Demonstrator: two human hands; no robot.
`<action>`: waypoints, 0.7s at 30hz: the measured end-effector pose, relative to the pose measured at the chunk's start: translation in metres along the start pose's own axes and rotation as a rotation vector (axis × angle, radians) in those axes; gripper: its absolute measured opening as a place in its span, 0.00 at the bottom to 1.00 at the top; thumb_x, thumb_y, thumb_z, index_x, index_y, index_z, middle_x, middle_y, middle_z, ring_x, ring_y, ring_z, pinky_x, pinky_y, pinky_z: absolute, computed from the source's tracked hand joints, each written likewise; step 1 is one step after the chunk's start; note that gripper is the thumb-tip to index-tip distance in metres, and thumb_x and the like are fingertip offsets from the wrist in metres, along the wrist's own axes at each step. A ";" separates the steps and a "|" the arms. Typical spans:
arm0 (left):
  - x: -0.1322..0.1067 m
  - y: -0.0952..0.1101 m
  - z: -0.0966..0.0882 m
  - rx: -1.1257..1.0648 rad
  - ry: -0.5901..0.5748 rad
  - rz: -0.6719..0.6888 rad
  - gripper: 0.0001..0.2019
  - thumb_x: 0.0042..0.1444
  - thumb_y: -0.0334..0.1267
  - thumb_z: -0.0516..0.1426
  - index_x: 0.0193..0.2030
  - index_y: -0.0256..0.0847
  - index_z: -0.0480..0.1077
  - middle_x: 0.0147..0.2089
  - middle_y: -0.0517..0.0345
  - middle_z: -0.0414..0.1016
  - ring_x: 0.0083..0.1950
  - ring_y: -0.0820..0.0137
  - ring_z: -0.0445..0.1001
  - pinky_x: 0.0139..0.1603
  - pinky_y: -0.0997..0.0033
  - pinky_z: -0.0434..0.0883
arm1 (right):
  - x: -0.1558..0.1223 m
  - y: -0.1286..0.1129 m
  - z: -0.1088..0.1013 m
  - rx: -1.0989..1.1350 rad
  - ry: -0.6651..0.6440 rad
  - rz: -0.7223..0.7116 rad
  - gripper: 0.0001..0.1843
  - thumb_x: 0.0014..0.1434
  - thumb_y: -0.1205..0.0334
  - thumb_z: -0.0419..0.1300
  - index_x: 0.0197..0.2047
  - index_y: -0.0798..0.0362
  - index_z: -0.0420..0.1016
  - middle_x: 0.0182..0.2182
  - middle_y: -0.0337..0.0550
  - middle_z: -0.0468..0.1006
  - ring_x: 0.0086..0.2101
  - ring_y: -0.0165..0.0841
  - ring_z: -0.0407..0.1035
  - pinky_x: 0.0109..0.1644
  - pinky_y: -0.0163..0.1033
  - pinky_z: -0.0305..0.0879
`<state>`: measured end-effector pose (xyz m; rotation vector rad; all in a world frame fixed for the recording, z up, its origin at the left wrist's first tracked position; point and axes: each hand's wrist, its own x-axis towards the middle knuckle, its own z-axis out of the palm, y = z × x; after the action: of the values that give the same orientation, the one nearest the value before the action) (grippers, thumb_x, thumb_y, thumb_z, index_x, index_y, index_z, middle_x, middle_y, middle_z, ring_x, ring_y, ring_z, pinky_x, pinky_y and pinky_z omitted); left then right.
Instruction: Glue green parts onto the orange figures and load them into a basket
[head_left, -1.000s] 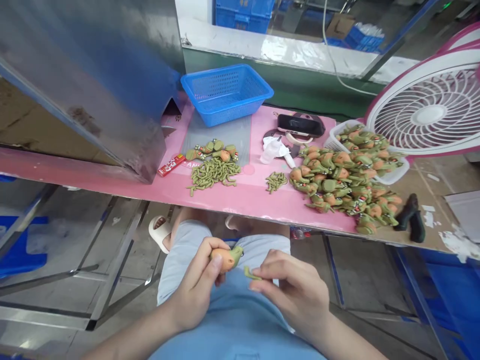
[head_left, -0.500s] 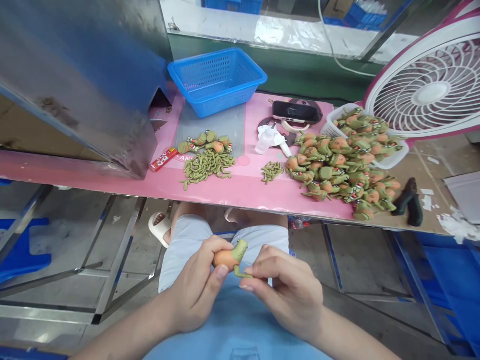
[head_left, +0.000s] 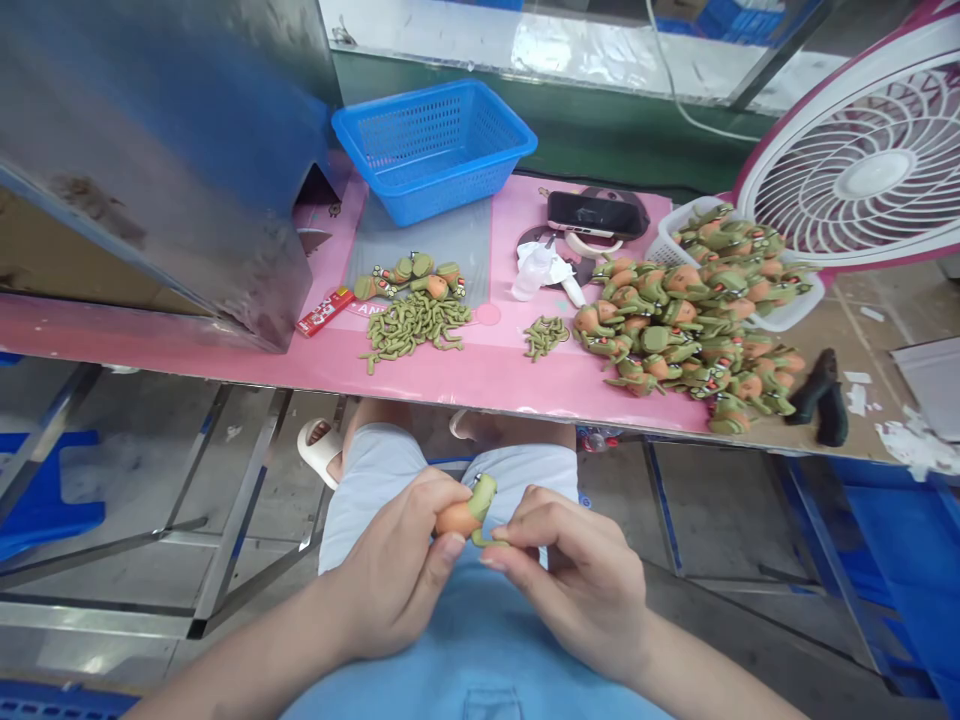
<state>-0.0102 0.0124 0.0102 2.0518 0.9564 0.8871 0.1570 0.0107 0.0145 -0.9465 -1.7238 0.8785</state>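
Observation:
Over my lap, my left hand (head_left: 409,560) is closed around a small orange and green toy figure (head_left: 459,516), its green end pointing up and right. Between thumb and forefinger, my right hand (head_left: 574,560) pinches a thin, bent green piece (head_left: 486,541) like a limb, whose far end meets the figure's lower side; whether it is joined there I cannot tell. On the table ahead lie a heap of similar green pieces (head_left: 412,328) and a smaller heap (head_left: 546,337). Several green and orange figures (head_left: 420,275) sit behind the larger heap.
A big pile of figures (head_left: 679,310) covers the table's right side, partly in a white basket (head_left: 664,245). A blue basket (head_left: 435,185) stands at the back near a phone (head_left: 596,214). A metal box (head_left: 187,150) rises at left, a fan (head_left: 874,175) at right.
The figure has tilted slightly in my left hand and shifted a little right. The green piece in my right hand now sits closer against it. The view has shifted slightly.

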 end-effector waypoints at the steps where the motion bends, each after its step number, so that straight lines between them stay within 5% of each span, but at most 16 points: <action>1: 0.000 0.000 0.000 -0.003 -0.004 0.005 0.11 0.64 0.36 0.39 0.50 0.36 0.52 0.36 0.51 0.63 0.38 0.71 0.65 0.37 0.73 0.68 | -0.001 0.000 0.000 0.004 -0.004 0.003 0.06 0.55 0.68 0.58 0.29 0.58 0.64 0.20 0.39 0.66 0.22 0.23 0.59 0.24 0.27 0.58; 10: -0.005 -0.002 0.003 -0.137 -0.024 -0.098 0.10 0.64 0.35 0.40 0.50 0.39 0.53 0.39 0.53 0.63 0.37 0.73 0.65 0.37 0.74 0.65 | 0.000 0.005 0.000 0.001 0.009 0.011 0.10 0.55 0.63 0.59 0.28 0.56 0.61 0.19 0.35 0.62 0.22 0.21 0.57 0.24 0.27 0.55; 15: -0.007 0.001 0.010 -0.597 -0.052 -0.461 0.11 0.65 0.42 0.39 0.47 0.42 0.54 0.32 0.60 0.62 0.32 0.76 0.62 0.35 0.76 0.63 | 0.002 0.020 0.000 0.063 0.056 0.125 0.22 0.59 0.42 0.47 0.29 0.54 0.56 0.21 0.35 0.55 0.22 0.24 0.50 0.23 0.30 0.51; 21: 0.000 0.000 0.016 -1.063 -0.060 -0.660 0.16 0.61 0.49 0.46 0.42 0.37 0.58 0.31 0.59 0.62 0.30 0.76 0.63 0.31 0.75 0.63 | 0.009 0.028 0.003 0.247 -0.307 0.460 0.26 0.63 0.45 0.39 0.23 0.56 0.55 0.17 0.37 0.60 0.19 0.23 0.54 0.23 0.30 0.50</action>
<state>0.0025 0.0079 0.0025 0.7832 0.7820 0.7123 0.1574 0.0308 -0.0068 -1.1009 -1.6176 1.5689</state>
